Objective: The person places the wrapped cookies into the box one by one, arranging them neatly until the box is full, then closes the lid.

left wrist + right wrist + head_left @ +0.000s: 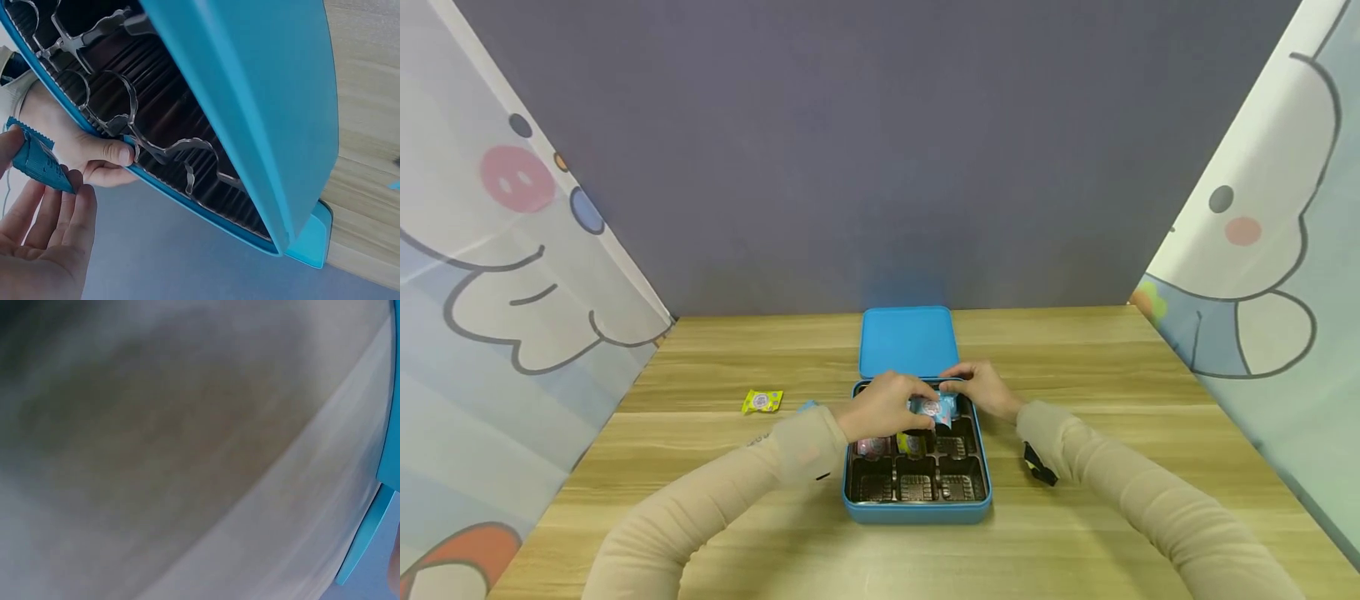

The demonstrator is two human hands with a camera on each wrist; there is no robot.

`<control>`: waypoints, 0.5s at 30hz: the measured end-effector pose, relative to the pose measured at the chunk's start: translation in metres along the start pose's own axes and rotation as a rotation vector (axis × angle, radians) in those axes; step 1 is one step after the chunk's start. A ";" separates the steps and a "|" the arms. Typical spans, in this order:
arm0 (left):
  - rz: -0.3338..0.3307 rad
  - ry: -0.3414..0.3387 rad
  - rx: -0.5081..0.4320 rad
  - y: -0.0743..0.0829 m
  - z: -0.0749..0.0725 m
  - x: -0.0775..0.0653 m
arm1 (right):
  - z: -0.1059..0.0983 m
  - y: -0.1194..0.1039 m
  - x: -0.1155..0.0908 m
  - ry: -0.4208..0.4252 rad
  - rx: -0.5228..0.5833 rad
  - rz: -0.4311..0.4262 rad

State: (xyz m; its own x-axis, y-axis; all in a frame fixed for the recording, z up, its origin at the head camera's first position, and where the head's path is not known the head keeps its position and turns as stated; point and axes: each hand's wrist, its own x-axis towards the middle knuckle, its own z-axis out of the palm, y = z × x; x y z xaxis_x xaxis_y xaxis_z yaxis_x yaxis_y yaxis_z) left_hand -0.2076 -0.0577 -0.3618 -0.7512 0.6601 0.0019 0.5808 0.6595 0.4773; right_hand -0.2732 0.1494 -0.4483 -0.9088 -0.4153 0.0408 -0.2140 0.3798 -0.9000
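Note:
My left hand (887, 406) pinches a small blue wrapped candy (934, 408) between thumb and fingers, above the back right part of an open blue box (917, 512). The left wrist view shows that candy (42, 161) at the fingertips. At the box's back right corner, my right hand (988, 389) grips the rim, its thumb over the edge and its fingers outside. Another blue wrapper (954, 404) shows beside the held candy. In the middle row of the dark divided tray (916, 492) lie a pink candy (872, 447) and a yellow-green candy (910, 444), partly hidden by the left hand.
The box's blue lid (908, 342) lies folded back behind it. A yellow-green candy (762, 402) lies on the wooden table (1060, 367) at the left. Part of a blue wrapper (807, 406) shows behind the left sleeve. A grey wall (880, 167) stands behind the table.

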 end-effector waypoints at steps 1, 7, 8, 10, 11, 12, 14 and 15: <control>0.001 -0.001 -0.003 0.000 0.002 0.000 | 0.001 0.001 -0.001 0.002 -0.002 0.003; 0.013 0.001 -0.005 -0.001 0.006 0.004 | 0.003 0.005 -0.004 -0.008 -0.013 0.005; 0.013 -0.001 -0.006 0.000 0.007 0.004 | 0.003 0.005 -0.004 -0.011 -0.010 0.006; 0.014 -0.010 -0.008 0.001 0.008 0.006 | 0.003 0.005 -0.004 -0.015 -0.002 0.011; 0.017 -0.010 -0.006 0.001 0.008 0.007 | 0.002 0.005 -0.004 -0.012 0.005 0.013; 0.019 -0.014 -0.004 0.002 0.007 0.009 | 0.002 0.004 -0.003 -0.007 0.003 0.013; 0.026 -0.022 0.013 0.004 0.006 0.011 | 0.001 0.003 -0.001 0.001 0.004 0.013; 0.027 -0.027 0.024 0.004 0.006 0.013 | 0.001 0.003 0.000 0.001 0.006 0.014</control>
State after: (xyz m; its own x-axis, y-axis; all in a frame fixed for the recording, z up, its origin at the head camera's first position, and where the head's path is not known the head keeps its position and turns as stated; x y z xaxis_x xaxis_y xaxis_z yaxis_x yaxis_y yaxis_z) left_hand -0.2127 -0.0444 -0.3652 -0.7266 0.6870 -0.0090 0.6085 0.6494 0.4561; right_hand -0.2732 0.1502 -0.4510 -0.9121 -0.4088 0.0290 -0.1993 0.3807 -0.9030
